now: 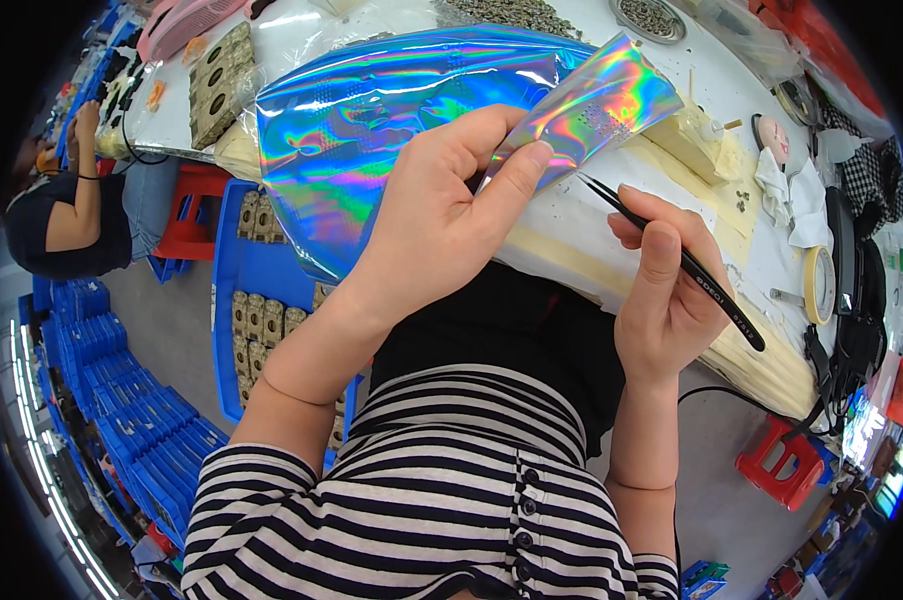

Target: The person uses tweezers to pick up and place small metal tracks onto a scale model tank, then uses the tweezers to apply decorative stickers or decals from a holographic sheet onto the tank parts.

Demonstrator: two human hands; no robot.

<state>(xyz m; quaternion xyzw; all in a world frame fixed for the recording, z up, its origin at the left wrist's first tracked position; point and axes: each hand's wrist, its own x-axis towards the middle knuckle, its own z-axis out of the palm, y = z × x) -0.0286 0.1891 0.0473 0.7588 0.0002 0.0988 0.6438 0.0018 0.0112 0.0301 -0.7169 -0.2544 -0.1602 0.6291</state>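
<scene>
My left hand (pixel 462 190) pinches a folded-over end of a shiny holographic film sheet (pixel 362 130) between thumb and fingers. The lifted flap (pixel 602 105) carries small dark dots in rows and rises to the right of the thumb. The rest of the sheet spreads over the table and droops past its near edge. Black pointed tweezers (pixel 687 260) rest in my right hand (pixel 672 280), held between thumb and fingers. Their tips are close below the flap, apart from it as far as I can see.
Small metal parts (pixel 517 15) lie heaped at the far edge beside a round dish (pixel 649 18) of more. To the right are a yellowish block (pixel 697 140) and a tape roll (pixel 819 285). A blue tray (pixel 227 330) holds patterned pieces. Another person (pixel 82 210) sits at the left.
</scene>
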